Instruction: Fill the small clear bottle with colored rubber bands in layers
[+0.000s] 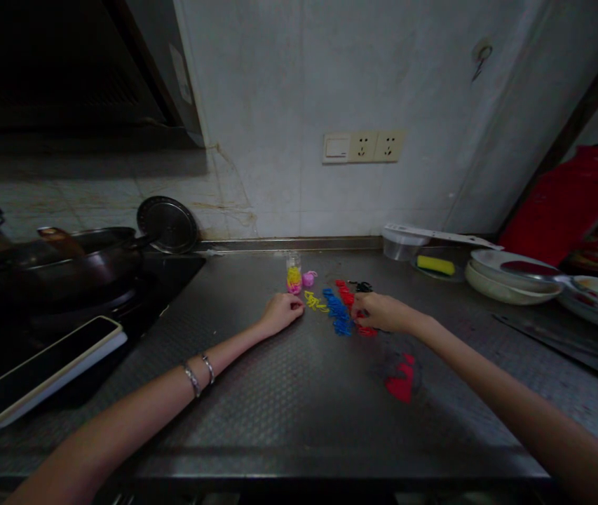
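Note:
A small clear jar stands upright, with pink pieces at its bottom and yellow ones above. A pink lid or ball-like thing lies to its right. My left hand rests just in front of the jar, fingers curled together; whatever they hold is hidden. Loose small pieces, looking like rubber bands, lie in colour groups: yellow, blue, red and black. Over the red group, my right hand has thumb and fingers pinched. I cannot make out what is between them.
A red heart-like patch marks the metal counter. On the left are a phone and a pan on the stove. A yellow sponge, stacked bowls and a red jug-like container occupy the right.

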Available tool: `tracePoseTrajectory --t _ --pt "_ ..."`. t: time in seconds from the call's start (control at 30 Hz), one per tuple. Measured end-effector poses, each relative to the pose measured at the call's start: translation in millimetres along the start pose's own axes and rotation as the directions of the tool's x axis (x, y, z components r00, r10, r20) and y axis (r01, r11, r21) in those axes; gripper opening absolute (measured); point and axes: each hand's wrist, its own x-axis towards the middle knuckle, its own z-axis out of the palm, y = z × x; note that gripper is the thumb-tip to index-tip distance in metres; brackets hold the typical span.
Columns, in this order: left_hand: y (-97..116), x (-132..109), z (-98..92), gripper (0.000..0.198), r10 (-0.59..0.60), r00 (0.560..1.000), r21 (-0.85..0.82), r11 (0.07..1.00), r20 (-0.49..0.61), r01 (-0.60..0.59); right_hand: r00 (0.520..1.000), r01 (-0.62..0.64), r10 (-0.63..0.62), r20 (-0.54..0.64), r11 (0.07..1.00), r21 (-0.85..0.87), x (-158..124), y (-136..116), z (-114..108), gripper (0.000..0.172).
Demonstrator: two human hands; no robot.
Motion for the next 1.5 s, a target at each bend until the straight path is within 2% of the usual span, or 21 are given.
tracePoseTrajectory --t 0.2,0.43,0.57,0.73,0.87,1.03,1.23,1.5 --pt "2.3 0.3 -0.8 0.023 -0.032 0.999 -0.012 0.999 0.003 0.032 0.998 0.021 -0.018 -0.062 0.998 0.056 1.1 -3.2 -7.5 0.016" --pt "1.5 -0.3 -0.2 0.023 -0.016 1.000 -0.044 0.999 0.008 0.016 0.984 0.150 -0.125 -0.130 0.967 0.205 6.7 -8.3 -5.4 0.016" --pt "0.9 -0.7 -0.2 0.024 0.011 1.000 -0.041 0.999 0.000 -0.010 0.989 0.130 -0.110 -0.099 0.966 0.225 12.6 -9.8 0.3 0.014" --pt "-0.2 1.7 -1.0 0.023 0.017 1.000 -0.028 0.999 -0.013 -0.017 0.987 0.095 -0.063 -0.146 0.969 0.227 32.2 -5.8 -3.0 0.020" --pt "6.8 8.3 -4.6 0.030 0.006 0.999 0.049 0.999 0.046 -0.009 0.986 0.099 -0.067 -0.153 0.972 0.211 53.8 -6.9 -4.5 0.027" --pt "15.9 20.2 -4.6 0.046 -0.038 0.991 0.186 0.982 0.128 0.014 0.995 0.054 -0.044 -0.089 0.992 0.112 72.4 -7.1 1.0 0.039" --pt "19.0 31.6 -0.4 0.046 -0.093 0.964 0.267 0.963 0.251 0.023 0.999 -0.035 0.036 -0.023 0.999 0.027 79.1 -6.2 5.5 0.039" --pt "19.7 37.2 -2.2 0.034 -0.095 0.946 0.279 0.960 0.310 0.005 0.999 0.039 -0.039 -0.012 0.999 0.037 82.7 -10.5 3.7 0.033"
